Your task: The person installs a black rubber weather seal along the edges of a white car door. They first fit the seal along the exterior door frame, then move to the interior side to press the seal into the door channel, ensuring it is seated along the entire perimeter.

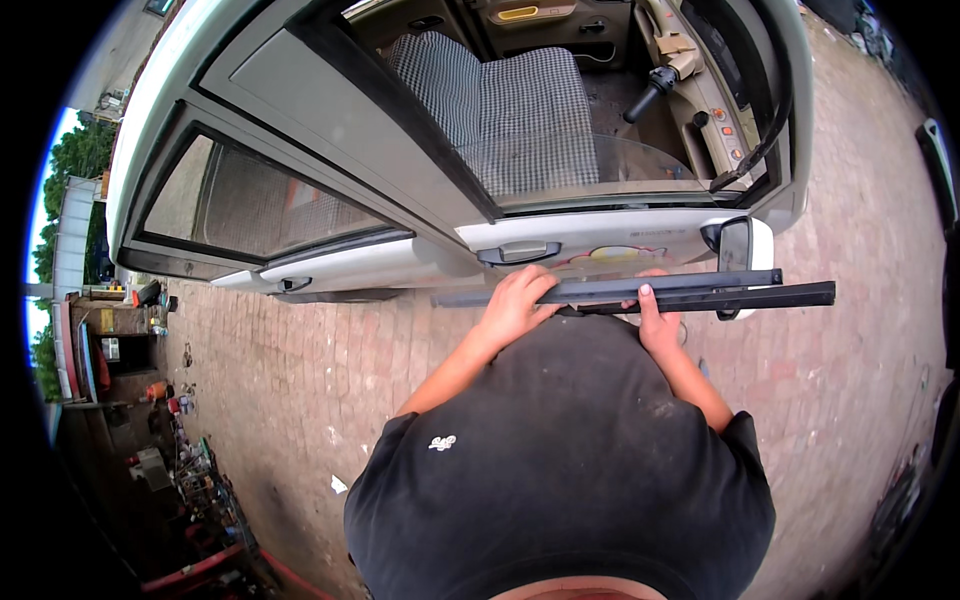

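Across my front, level with the chest, lie two long dark strips that look like window trim. My left hand (520, 303) is closed over the upper, greyish strip (700, 286) near its middle, fingers over its far side. With the thumb on top, my right hand (654, 312) grips both strips where they lie side by side. The lower, blacker strip (780, 297) reaches farther right than the upper one. Just beyond them is the light-coloured vehicle's front door (590, 240), its window opening showing a pane of glass (620, 165) partly raised.
A side mirror (736, 250) juts out close to the strips' right part. Door handles (518, 253) stick out along the vehicle's side. Inside is a checked seat (535, 115) and a steering column stalk (650, 95). Brick paving (300, 400) surrounds me; clutter (200, 480) lines the left.
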`<state>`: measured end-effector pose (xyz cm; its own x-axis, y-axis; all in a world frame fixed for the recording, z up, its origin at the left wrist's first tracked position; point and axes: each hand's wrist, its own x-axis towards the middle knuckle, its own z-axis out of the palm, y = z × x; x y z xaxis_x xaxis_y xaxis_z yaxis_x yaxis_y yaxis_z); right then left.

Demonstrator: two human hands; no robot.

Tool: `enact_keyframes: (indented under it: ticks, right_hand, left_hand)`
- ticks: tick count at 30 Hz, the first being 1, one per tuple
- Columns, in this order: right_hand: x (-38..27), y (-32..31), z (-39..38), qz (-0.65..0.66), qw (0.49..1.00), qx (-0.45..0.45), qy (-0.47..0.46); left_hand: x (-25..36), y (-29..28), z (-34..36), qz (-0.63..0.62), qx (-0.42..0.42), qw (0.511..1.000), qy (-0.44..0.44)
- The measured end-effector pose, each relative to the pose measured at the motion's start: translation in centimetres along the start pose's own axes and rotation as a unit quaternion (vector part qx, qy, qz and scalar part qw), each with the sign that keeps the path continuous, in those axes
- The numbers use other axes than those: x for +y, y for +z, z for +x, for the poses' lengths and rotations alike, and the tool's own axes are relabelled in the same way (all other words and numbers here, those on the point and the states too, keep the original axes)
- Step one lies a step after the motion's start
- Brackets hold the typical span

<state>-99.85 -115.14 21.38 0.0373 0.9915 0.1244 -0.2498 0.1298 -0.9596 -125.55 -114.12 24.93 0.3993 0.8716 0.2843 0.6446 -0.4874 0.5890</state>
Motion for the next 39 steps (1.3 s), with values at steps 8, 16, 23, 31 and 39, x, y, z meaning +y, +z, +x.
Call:
enact_keyframes:
  ticks: [8, 16, 23, 31, 39]
  right_hand:
    - [0.3, -0.5, 0.1, -0.011, 1.0, -0.008, 0.009]
    - [-0.1, -0.6, 0.3, -0.02, 1.0, -0.013, 0.008]
    - [0.1, -0.5, 0.4, -0.009, 1.0, -0.011, -0.002]
    - [0.4, -0.4, 0.6, -0.002, 1.0, 0.01, 0.01]
    - [0.0, -0.2, 0.5, -0.025, 1.0, -0.014, 0.006]
  left_hand:
    - [0.0, 0.3, -0.2, -0.002, 0.004, 1.0, -0.009]
    - [-0.2, 0.2, -0.2, -0.007, 0.019, 1.0, 0.005]
    - [-0.2, 0.0, -0.3, -0.012, 0.022, 1.0, 0.008]
    - [-0.6, 0.1, -0.3, -0.005, 0.005, 1.0, -0.004]
    - [-1.3, 0.8, -0.5, 0.016, -0.002, 1.0, 0.003]
